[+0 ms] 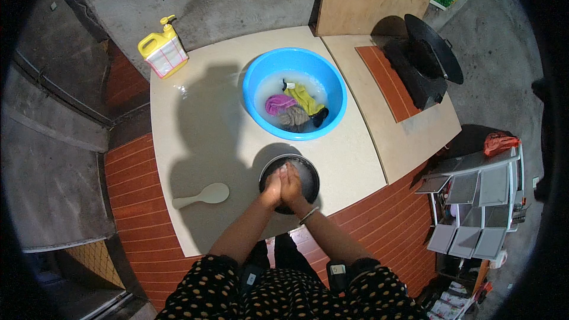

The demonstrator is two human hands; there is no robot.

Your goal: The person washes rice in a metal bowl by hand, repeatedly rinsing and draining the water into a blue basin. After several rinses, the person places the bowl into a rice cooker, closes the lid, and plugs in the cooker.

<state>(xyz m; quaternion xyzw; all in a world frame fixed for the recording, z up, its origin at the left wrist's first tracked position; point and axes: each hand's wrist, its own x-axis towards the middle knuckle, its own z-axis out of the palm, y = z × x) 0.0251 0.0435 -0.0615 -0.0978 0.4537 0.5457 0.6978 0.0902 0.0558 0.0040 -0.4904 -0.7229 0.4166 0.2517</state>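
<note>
My left hand (272, 185) and my right hand (291, 182) are pressed together, palms facing, over the mouth of a dark round pot (315, 186) with a pale rim. Something white shows at the fingertips; whether anything lies between the palms is hidden. Whitish, cloudy contents (305, 171) show inside the pot, partly covered by my hands. A bracelet (309, 216) circles my right wrist. To the left, a white paddle-shaped scoop (209, 194) lies flat on the pale tabletop (351, 173).
Behind the pot stands a blue plastic basin (250, 111) of cloudy water with yellow-green (302, 98), purple (280, 104) and brownish cloths (294, 116). A yellow-capped pump jug (164, 51) stands back left. At right are a black wok (433, 51) and a white-framed rack (471, 204).
</note>
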